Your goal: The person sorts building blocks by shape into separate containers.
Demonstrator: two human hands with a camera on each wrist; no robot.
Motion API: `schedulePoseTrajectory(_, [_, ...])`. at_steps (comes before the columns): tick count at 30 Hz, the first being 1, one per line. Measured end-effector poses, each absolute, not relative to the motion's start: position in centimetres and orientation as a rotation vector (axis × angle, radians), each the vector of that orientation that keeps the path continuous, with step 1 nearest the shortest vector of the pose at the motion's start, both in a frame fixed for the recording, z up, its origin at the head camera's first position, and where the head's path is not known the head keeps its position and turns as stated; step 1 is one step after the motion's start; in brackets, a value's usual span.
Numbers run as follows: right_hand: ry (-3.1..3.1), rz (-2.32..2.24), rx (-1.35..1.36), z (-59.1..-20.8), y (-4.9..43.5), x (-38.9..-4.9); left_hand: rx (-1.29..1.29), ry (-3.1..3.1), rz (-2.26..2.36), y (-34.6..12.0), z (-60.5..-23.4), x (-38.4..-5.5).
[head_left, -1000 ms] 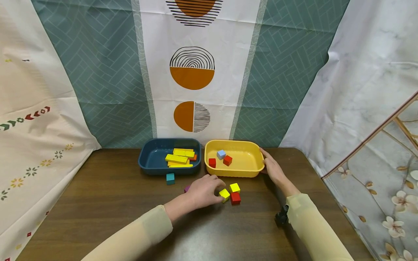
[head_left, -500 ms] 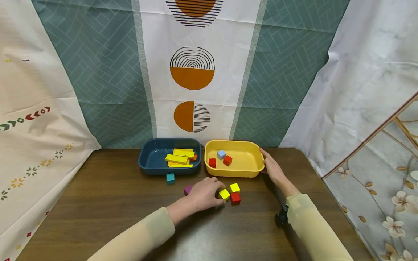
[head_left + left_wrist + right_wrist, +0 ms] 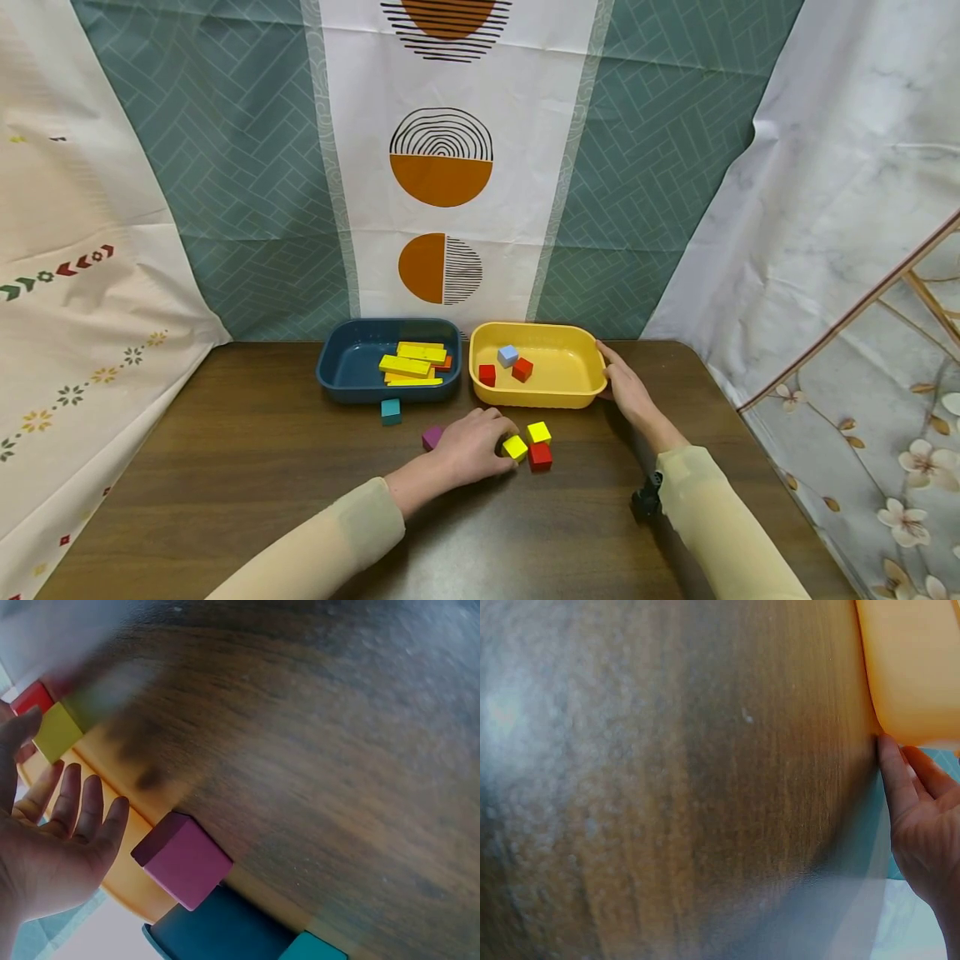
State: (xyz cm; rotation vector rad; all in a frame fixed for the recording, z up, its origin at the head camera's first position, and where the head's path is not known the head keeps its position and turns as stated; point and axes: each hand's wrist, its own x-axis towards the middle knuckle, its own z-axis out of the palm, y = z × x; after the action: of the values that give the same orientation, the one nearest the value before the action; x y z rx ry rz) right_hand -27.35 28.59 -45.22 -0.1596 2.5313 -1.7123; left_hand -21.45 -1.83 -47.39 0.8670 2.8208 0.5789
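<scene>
Thumb and fingertips of my left hand (image 3: 468, 447) are curled about a yellow cube (image 3: 514, 448) on the table, pinching it at its sides. In the left wrist view, that yellow cube (image 3: 58, 733) shows between the thumb and index fingertip. Behind the hand sits a purple cube (image 3: 187, 862), partly covered in the head view. A second yellow cube (image 3: 538, 432) and a red cube (image 3: 540, 457) lie just right of the pinched one. My right hand (image 3: 630, 390) rests with straight fingers against the right end of a yellow tray (image 3: 570, 401); its thumb touches the tray's corner in the right wrist view.
Two red cubes and a light blue cube (image 3: 507, 356) lie in the yellow tray. Left of it stands a dark blue tray (image 3: 341, 394) with several yellow bars (image 3: 405, 366) and an orange piece. A teal cube (image 3: 391, 412) sits before it. Fabric hangs behind the table.
My left hand has moved slightly right and toward me, uncovering more of the purple cube, and its fingers have settled about the yellow cube. The right hand has stayed at the yellow tray.
</scene>
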Motion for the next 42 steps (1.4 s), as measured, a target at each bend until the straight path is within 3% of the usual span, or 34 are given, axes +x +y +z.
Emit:
schedulePoseTrajectory(13, [2.543,-1.699,-0.167,-45.3,28.6,-27.3,0.820,2.788,0.638,-1.6,-47.4,-21.7])
schedulePoseTrajectory(20, [2.561,-1.711,-0.153,-47.8,29.7,-28.9,0.790,2.756,0.720,-2.0,-46.7,-21.8])
schedulePoseTrajectory(26, [2.510,-1.733,-0.131,-45.6,28.7,-27.7,0.784,2.766,0.760,-2.3,-45.7,-21.8])
schedulePoseTrajectory(42, [2.504,-1.734,-0.151,-45.6,28.8,-27.7,0.818,2.808,0.874,-3.1,-43.2,-22.4])
